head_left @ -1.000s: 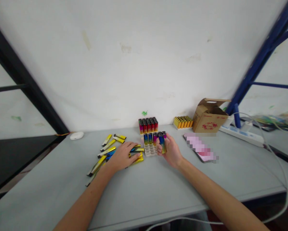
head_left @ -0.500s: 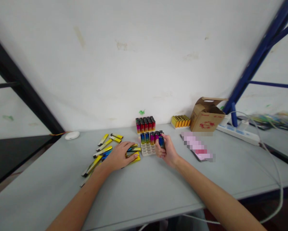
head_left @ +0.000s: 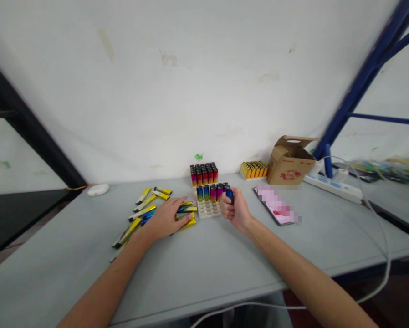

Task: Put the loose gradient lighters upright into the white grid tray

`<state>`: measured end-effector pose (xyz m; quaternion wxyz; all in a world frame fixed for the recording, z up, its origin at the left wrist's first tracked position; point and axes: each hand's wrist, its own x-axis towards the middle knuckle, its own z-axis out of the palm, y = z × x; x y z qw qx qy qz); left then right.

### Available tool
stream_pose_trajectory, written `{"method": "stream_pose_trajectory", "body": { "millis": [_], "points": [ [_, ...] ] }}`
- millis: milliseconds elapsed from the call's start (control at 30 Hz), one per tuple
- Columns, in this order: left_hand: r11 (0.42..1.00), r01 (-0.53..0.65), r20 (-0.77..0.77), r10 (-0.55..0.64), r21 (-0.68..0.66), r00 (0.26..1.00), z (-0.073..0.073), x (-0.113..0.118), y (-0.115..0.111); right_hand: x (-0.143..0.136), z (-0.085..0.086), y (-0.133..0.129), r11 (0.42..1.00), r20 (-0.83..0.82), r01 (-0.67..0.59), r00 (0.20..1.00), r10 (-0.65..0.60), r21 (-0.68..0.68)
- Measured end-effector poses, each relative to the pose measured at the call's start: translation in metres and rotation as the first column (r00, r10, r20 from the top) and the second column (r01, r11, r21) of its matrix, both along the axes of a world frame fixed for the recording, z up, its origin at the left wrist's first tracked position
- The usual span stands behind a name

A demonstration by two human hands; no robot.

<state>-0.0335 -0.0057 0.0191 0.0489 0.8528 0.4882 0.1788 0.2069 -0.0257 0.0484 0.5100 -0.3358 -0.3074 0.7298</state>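
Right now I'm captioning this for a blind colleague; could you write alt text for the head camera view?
A person's right hand grips a blue cylinder near a pale tray partly filled with colorful cylinders, while the left hand lies over loose, mostly yellow pieces on a gray table. Behind are rows of reddish cylinders, yellow cylinders and an open cardboard box.
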Motion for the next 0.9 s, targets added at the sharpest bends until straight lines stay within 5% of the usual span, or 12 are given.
{"method": "stream_pose_trajectory", "body": {
  "millis": [333,567,767,900],
  "points": [
    [1.000,0.001,-0.008,-0.002,-0.015,1.000,0.0002,0.0013,-0.0011,-0.0013,-0.0045,0.0010,0.998,-0.058,-0.071,0.996,0.070,-0.002],
    [1.000,0.009,-0.014,-0.009,-0.016,1.000,-0.0009,-0.0003,0.0008,-0.0003,-0.0041,0.0014,0.982,-0.026,-0.013,0.999,0.019,0.187],
    [0.999,-0.038,-0.010,0.038,0.007,0.999,-0.0006,-0.0035,0.0025,0.0017,-0.0064,0.0070,0.865,0.208,0.138,0.941,-0.266,0.483],
    [0.996,-0.087,0.004,0.087,0.031,0.996,0.0005,-0.0068,0.0063,0.0059,-0.0050,0.0048,0.740,0.387,0.050,0.828,-0.406,0.671]
  ]
}}
